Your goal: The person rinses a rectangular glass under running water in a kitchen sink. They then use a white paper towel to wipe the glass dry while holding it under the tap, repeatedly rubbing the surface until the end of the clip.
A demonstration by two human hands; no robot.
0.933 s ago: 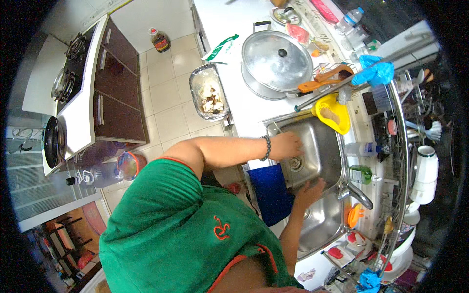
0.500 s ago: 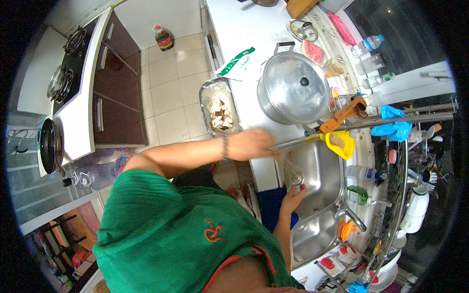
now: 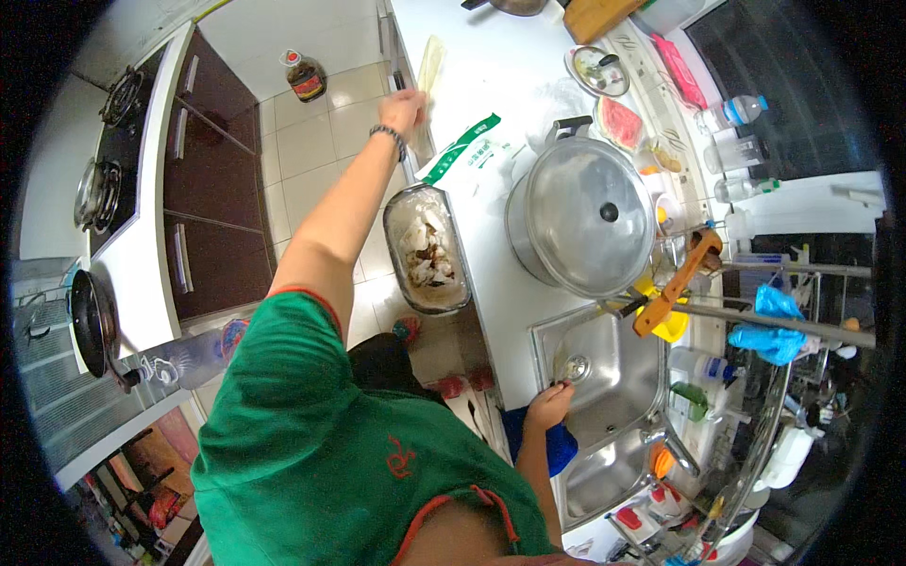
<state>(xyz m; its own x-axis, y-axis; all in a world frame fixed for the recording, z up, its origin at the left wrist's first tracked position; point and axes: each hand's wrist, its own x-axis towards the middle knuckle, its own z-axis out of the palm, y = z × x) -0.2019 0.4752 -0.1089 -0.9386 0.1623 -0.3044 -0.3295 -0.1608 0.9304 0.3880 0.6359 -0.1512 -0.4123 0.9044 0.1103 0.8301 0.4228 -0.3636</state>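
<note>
A pale strip (image 3: 431, 68) lies beyond the left grip (image 3: 403, 111).

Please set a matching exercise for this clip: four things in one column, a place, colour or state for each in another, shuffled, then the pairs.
1. left hand
2. right hand
3. large pot
4. watermelon piece

A. covered by a lid with a black knob
B. red-fleshed
C. beaded bracelet at its wrist
D. at the near rim of the sink

Pairs: 1-C, 2-D, 3-A, 4-B
</note>
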